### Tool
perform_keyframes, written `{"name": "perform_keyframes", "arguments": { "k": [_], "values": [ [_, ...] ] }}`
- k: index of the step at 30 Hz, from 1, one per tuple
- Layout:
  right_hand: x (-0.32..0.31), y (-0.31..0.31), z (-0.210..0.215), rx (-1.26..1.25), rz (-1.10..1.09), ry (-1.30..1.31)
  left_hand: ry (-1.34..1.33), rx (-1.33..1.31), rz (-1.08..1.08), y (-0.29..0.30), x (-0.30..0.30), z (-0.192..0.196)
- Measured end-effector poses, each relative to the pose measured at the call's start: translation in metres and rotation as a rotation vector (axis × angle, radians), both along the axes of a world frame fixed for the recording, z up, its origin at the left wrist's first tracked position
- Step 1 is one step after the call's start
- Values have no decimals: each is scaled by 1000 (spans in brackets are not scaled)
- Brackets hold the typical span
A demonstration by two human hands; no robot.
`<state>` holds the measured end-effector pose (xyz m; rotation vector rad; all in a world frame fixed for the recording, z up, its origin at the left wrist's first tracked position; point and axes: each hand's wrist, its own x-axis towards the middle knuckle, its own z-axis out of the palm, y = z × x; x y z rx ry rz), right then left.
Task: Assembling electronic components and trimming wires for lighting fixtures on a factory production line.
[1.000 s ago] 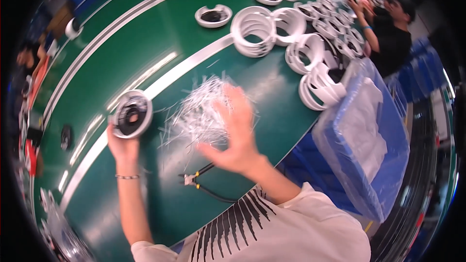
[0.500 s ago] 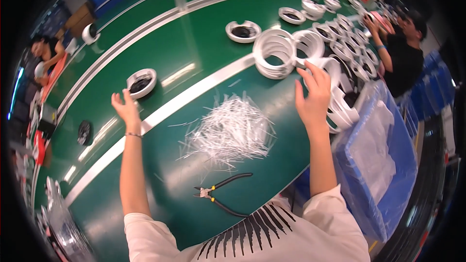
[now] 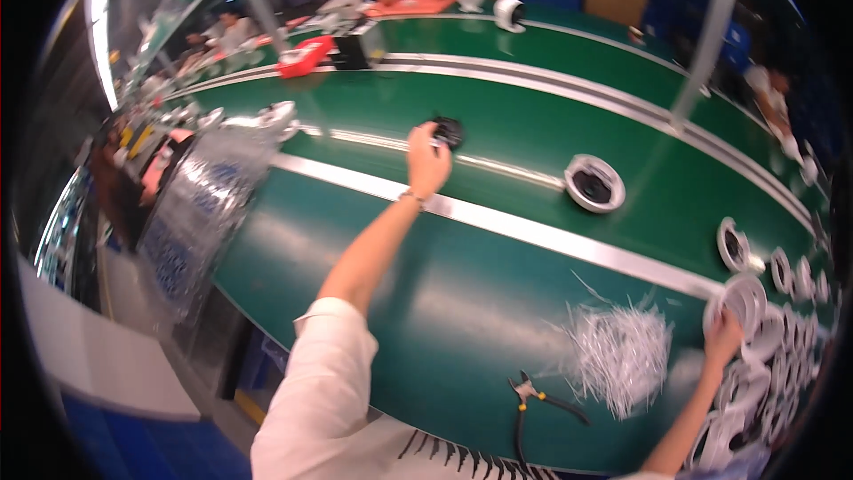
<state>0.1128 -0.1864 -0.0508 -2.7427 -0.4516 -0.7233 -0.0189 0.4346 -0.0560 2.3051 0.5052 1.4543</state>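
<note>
Desk (image 3: pixel 373 302) surface lies bare and green below the outstretched left arm, with a silver strip crossing just under the left hand (image 3: pixel 428 163) and a second strip beyond it. That hand reaches far forward and its fingers close on a small black round part (image 3: pixel 449 132), dark and flat, though the blur hides the grip's detail. Well to its right sits a white ring with a black centre (image 3: pixel 593 183). The right hand (image 3: pixel 724 338) grips the rim of a white coil (image 3: pixel 745 302) at the desk's right edge, among crowded coils. Left of it lie a heap of white ties (image 3: pixel 620 356) and black pliers (image 3: pixel 533 394).
</note>
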Motion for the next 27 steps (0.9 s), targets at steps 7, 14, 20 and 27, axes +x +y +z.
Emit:
{"name": "perform_keyframes", "arguments": {
  "k": [7, 14, 20, 27],
  "values": [
    [17, -22, 3, 197, 21, 136, 68, 100, -24, -14, 19, -16],
    [-31, 17, 66, -294, -120, -148, 542, 60, 252, 36, 55, 3],
    [-132, 110, 129, -80, 190, -193, 1037, -343, 155, 59, 72, 13],
    [-188, 153, 104, 108, 797, 20, 543, -215, 35, 53, 76, -7]
  ]
}}
